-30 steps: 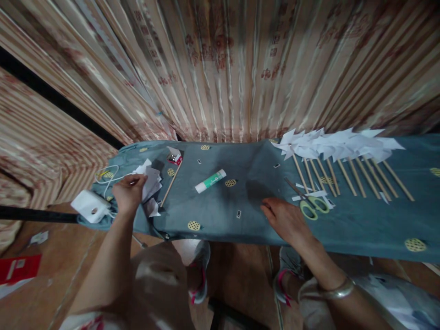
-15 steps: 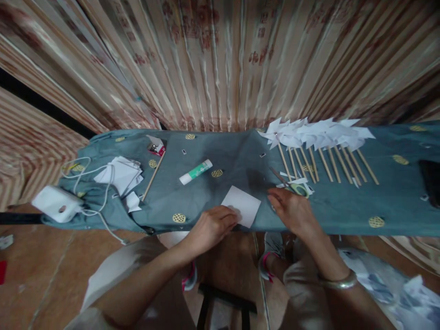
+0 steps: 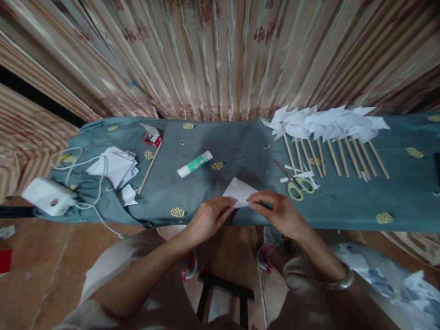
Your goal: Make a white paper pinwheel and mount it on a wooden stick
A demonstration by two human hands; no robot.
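Observation:
A square of white paper lies over the front edge of the cloth-covered table, one corner pointing away from me. My left hand pinches its left side between thumb and fingers. On the other side, my right hand grips the right side in a similar pinch. The paper's near part is hidden or folded between the hands; I cannot tell which. Green-handled scissors rest beyond my right hand, beside paper scraps. A glue stick lies beyond my left hand.
Several paper pinwheels on wooden sticks line the back right. At left are a stack of paper, a small red box of metal bits, a wooden stick and a white device with a cable. The table is narrow.
My right hand has moved left from beside the scissors and taken hold of the paper's right side. The scissors' handles now show fully. The view has shifted slightly.

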